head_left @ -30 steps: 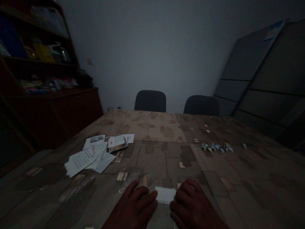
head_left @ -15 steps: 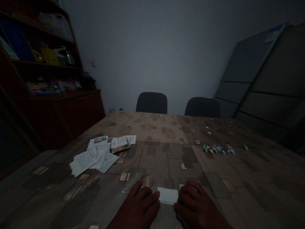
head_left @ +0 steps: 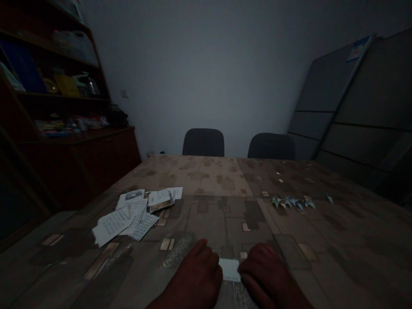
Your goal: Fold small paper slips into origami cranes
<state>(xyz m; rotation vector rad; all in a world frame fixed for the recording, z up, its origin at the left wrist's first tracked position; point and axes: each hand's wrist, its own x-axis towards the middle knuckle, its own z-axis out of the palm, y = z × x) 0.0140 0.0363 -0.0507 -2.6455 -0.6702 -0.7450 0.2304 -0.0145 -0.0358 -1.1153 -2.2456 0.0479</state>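
Observation:
A small white paper card (head_left: pixel 229 269) with faint print along its near edge lies at the front of the table, between my two hands. My left hand (head_left: pixel 200 274) is closed at the card's left edge, its fingers curled and the thumb side partly hidden. From the other side my right hand (head_left: pixel 266 273) grips the right edge with bent fingers. Parts of the card under the fingers cannot be seen.
Printed cards (head_left: pixel 112 224) lie in a loose, overlapping pile at the left. Several small folded paper shapes (head_left: pixel 291 201) stand in a row at the right. A patterned cloth covers the table (head_left: pixel 209 206). Two dark chairs (head_left: pixel 203 142) stand behind it.
My left hand has rolled inward, its fingers drawn together over the card's left edge. My right hand has shifted slightly. The whole view has tilted up a little.

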